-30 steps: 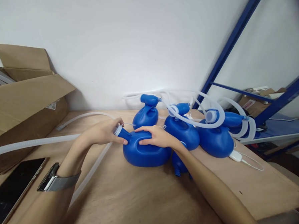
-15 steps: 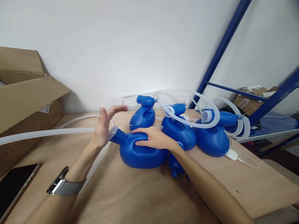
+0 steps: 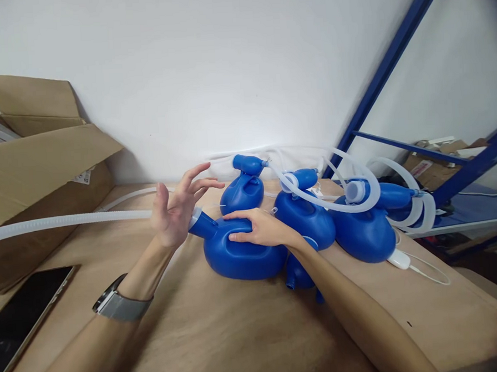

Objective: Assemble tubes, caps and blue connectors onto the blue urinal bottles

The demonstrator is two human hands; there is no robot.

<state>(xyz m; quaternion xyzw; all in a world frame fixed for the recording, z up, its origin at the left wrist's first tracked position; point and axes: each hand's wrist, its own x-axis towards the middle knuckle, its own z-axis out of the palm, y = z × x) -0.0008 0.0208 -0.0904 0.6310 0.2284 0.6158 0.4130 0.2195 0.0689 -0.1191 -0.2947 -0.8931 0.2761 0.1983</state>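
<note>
Blue bottle: It lies on the wooden table point(image 3: 231, 331) in front of me, the blue bottle point(image 3: 244, 261), with its neck point(image 3: 204, 225) pointing up and to the left, toward my left palm.
Right hand: My right hand point(image 3: 265, 228) is clamped on the upper part of the bottle; the fingers lie over the top, and the thumb presses at the hollow in the near side, so the blue body is between them and below them.
Left hand: My left hand point(image 3: 177, 209) is raised at the mouth of the neck, with fingers spread apart and nothing gripped in them; the thumb stands upward.
White collar: The white collar point(image 3: 195, 215) at the neck's end is just beside the heel of my left palm; whether they touch, I cannot tell.
Ribbed tube: The pale tube point(image 3: 87, 219) comes from the left and goes behind my left hand, where its end is hidden.
Other bottles: Behind and to the right stand a rear bottle point(image 3: 241, 196), a middle bottle point(image 3: 308, 221) and a far-right bottle point(image 3: 364, 235), well apart from my left fingers.
Left side: A dark phone point(image 3: 28, 308) lies near the cardboard box point(image 3: 43, 163).
</note>
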